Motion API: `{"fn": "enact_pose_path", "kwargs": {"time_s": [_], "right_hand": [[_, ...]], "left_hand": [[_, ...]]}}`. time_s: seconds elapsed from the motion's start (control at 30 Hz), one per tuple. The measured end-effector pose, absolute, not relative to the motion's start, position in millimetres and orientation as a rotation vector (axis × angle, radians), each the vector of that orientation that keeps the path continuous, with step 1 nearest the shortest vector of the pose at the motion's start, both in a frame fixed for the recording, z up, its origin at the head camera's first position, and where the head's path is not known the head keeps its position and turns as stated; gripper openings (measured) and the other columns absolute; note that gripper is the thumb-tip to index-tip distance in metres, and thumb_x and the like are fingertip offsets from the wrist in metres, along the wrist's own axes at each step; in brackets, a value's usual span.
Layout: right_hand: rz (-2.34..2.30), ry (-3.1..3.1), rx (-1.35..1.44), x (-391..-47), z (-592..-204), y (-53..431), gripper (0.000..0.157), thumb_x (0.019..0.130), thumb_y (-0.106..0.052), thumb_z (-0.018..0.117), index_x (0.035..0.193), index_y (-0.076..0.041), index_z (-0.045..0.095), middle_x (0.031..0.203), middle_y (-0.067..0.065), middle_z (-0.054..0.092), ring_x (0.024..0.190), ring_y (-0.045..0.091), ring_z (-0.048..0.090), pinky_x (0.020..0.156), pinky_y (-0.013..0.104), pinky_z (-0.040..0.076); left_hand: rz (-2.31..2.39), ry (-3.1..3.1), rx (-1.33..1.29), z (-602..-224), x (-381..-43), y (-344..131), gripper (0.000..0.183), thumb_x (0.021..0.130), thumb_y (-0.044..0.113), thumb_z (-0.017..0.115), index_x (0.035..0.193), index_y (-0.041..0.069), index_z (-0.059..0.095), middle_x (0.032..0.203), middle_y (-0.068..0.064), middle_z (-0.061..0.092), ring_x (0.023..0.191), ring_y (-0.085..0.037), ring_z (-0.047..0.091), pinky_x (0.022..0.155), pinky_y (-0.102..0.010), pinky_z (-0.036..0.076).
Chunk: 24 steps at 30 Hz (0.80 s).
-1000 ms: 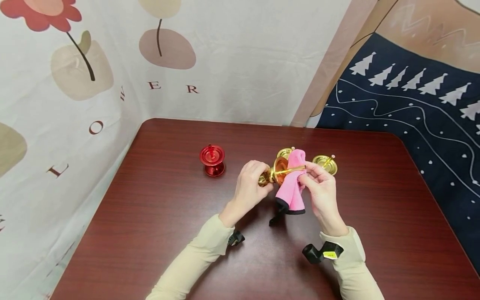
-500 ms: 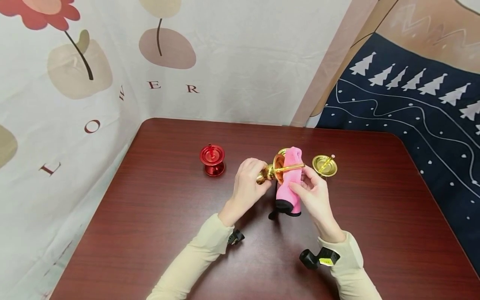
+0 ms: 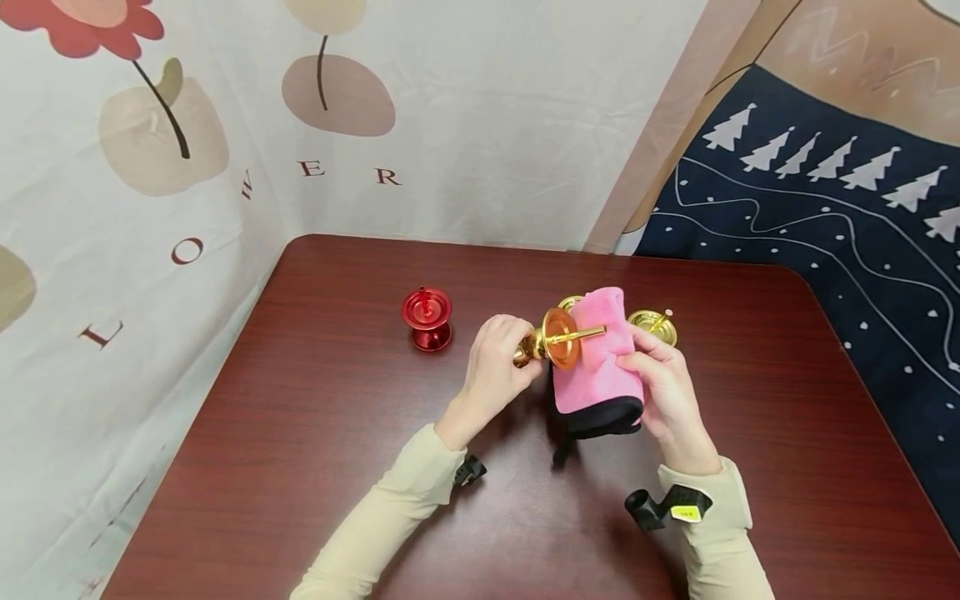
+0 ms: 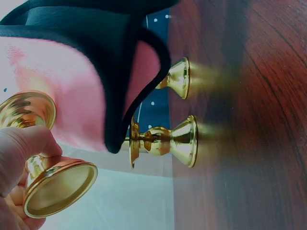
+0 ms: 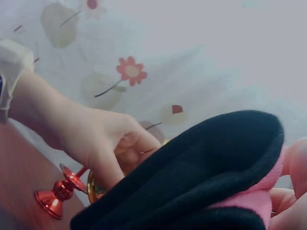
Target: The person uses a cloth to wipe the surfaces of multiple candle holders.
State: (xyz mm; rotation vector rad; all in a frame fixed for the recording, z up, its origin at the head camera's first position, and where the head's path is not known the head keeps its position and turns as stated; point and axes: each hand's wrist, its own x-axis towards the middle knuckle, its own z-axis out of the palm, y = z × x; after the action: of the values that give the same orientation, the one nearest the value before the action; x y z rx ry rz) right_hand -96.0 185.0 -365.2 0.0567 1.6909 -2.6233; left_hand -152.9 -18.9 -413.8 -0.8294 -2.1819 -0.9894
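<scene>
My left hand (image 3: 495,358) grips a gold candlestick (image 3: 561,337) by its stem, tipped on its side above the table, its dish and spike pointing right. My right hand (image 3: 663,396) pinches the right edge of a pink cloth (image 3: 600,379) with black trim. In the head view the spike overlaps the cloth, which hangs beside the dish. The left wrist view shows the candlestick's hollow foot (image 4: 60,191) and the cloth's pink face (image 4: 79,105) close to its dish. Dark folds of the cloth (image 5: 206,167) hide part of the left hand in the right wrist view.
A red candlestick (image 3: 427,312) stands upright left of the hands. Two gold candlesticks stand farther back: one (image 3: 654,327) behind the right hand, the other (image 3: 570,302) partly hidden by the cloth. The brown table's back edge (image 3: 465,245) meets a printed white curtain (image 3: 480,125).
The pink cloth was bunched narrow and now spreads wider. My right hand moved left and down, then back right with its edge. My left hand and the candlestick have barely moved.
</scene>
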Motion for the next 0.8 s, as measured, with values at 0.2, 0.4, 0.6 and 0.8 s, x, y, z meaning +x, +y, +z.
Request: {"fn": "enact_pose_path", "kwargs": {"time_s": [0.2, 0.4, 0.6, 0.8], "right_hand": [[-2.625, 1.666, 0.102, -97.4, -367.4, 180.1, 0.043, 0.086, 0.011, 0.041, 0.096, -0.018, 0.071, 0.088, 0.0, 0.065, 0.074, 0.011, 0.062, 0.065, 0.023, 0.053], [-2.48, 1.78, 0.098, -94.9, -365.1, 170.6, 0.042, 0.086, 0.009, 0.047, 0.094, -0.024, 0.071, 0.089, -0.002, 0.067, 0.075, 0.012, 0.063, 0.068, 0.025, 0.053], [-2.593, 1.675, 0.055, -90.4, -359.1, 173.6, 0.04, 0.088, 0.007, 0.042, 0.099, -0.018, 0.071, 0.09, 0.001, 0.066, 0.076, 0.011, 0.062, 0.067, 0.024, 0.053], [-2.523, 1.918, 0.031, -88.9, -357.5, 171.5, 0.036, 0.088, 0.007, 0.047, 0.103, -0.016, 0.07, 0.091, -0.003, 0.066, 0.079, 0.01, 0.061, 0.068, 0.022, 0.051]], "left_hand": [[-1.016, -2.19, -0.762, -412.3, -152.8, -18.8, 0.026, 0.062, 0.005, 0.075, 0.08, 0.005, 0.056, 0.078, -0.006, 0.059, 0.084, -0.023, 0.053, 0.081, -0.037, 0.042], [-0.979, -2.181, -0.756, -410.4, -152.7, -18.9, 0.026, 0.063, 0.004, 0.075, 0.079, 0.006, 0.055, 0.076, -0.005, 0.057, 0.085, -0.023, 0.052, 0.081, -0.037, 0.042], [-0.997, -2.193, -0.718, -410.1, -153.3, -23.3, 0.029, 0.062, 0.006, 0.077, 0.081, 0.004, 0.056, 0.077, -0.006, 0.058, 0.085, -0.024, 0.053, 0.08, -0.039, 0.042], [-1.075, -2.168, -0.637, -406.7, -153.0, -26.7, 0.029, 0.061, 0.006, 0.076, 0.084, 0.003, 0.057, 0.081, -0.009, 0.059, 0.086, -0.026, 0.054, 0.078, -0.04, 0.042]]}}
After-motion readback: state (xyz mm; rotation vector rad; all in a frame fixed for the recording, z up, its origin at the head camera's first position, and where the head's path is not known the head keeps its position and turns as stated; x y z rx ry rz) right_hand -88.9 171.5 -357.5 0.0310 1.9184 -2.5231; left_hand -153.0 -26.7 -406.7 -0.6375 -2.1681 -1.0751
